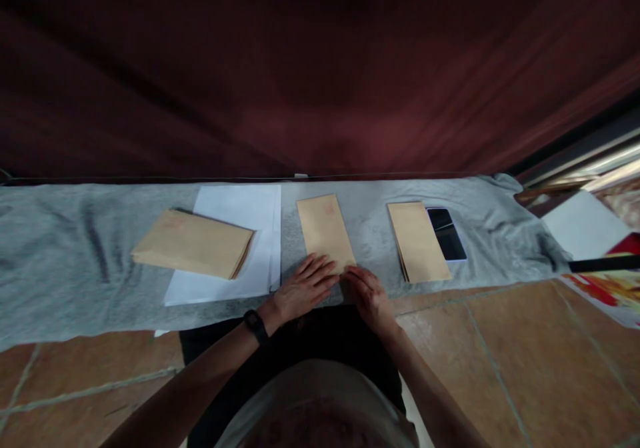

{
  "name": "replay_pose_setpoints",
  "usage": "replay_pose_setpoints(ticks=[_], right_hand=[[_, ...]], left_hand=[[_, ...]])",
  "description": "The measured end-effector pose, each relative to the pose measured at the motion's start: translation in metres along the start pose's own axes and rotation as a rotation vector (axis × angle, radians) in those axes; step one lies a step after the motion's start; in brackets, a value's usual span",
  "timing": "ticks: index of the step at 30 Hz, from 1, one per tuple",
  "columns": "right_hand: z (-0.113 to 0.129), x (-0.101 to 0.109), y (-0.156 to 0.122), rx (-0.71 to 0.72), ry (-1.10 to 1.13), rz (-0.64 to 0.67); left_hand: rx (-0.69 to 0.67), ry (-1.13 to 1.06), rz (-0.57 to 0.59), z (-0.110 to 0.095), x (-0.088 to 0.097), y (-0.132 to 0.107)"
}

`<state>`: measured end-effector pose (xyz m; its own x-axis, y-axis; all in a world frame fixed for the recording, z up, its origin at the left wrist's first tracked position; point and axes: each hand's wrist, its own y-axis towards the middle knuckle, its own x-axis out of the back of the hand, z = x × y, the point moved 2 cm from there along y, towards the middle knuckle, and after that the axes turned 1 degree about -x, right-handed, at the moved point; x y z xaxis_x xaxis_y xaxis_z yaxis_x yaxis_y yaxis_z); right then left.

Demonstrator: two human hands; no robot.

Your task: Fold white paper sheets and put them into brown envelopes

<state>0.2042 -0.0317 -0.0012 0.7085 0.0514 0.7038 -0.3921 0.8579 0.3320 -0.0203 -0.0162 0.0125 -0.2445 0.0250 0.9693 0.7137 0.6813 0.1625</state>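
Note:
In front of me a brown paper envelope [325,228] with a small red mark at its far end lies on the grey cloth. My left hand [306,289], a dark band on its wrist, rests flat on the envelope's near left part with fingers stretched out. At the near right corner, my right hand [370,296] has its fingers curled against the envelope's edge; its thumb is partly hidden. A stack of brown envelopes [195,243] sits to the left, partly on white paper sheets [235,198]. Another envelope stack [419,241] lies to the right.
A phone [447,235] lies partly under the right stack. The narrow surface is covered by a wrinkled grey cloth [75,248]. Behind it hangs a dark red curtain [320,88]. Tiled floor [465,341] shows below, with a white panel [585,228] at far right.

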Motion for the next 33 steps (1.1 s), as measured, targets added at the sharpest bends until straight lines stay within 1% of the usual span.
replay_pose_setpoints(ticks=[8, 11, 14, 17, 19, 22, 24, 26, 29, 33], right_hand=[[-0.003, -0.002, 0.000, 0.016, -0.058, 0.018], [-0.003, -0.001, -0.001, 0.020, -0.052, 0.002], [-0.005, -0.002, 0.002, 0.003, -0.069, -0.008], [-0.010, 0.000, 0.012, -0.024, -0.131, -0.004], [-0.013, 0.007, 0.023, -0.016, -0.168, 0.038], [-0.019, 0.021, 0.040, 0.043, -0.177, 0.165], [-0.022, 0.031, 0.049, 0.066, -0.191, 0.214], [-0.024, 0.037, 0.054, 0.098, -0.255, 0.246], [-0.022, 0.037, 0.058, 0.170, -0.357, 0.298], [-0.019, 0.032, 0.061, 0.247, -0.384, 0.319]], left_hand=[[-0.005, 0.013, -0.019, -0.002, 0.003, 0.000], [0.006, -0.017, -0.032, -0.001, 0.003, -0.001], [0.032, -0.061, -0.064, -0.001, 0.004, -0.001], [0.078, -0.109, -0.117, 0.001, 0.007, 0.004], [0.126, -0.140, -0.129, 0.005, 0.010, 0.011], [0.203, -0.186, -0.126, 0.014, 0.012, 0.024], [0.253, -0.226, -0.148, 0.021, 0.012, 0.030], [0.287, -0.271, -0.177, 0.026, 0.008, 0.033], [0.282, -0.308, -0.189, 0.027, 0.002, 0.031], [0.237, -0.287, -0.162, 0.023, 0.000, 0.028]])
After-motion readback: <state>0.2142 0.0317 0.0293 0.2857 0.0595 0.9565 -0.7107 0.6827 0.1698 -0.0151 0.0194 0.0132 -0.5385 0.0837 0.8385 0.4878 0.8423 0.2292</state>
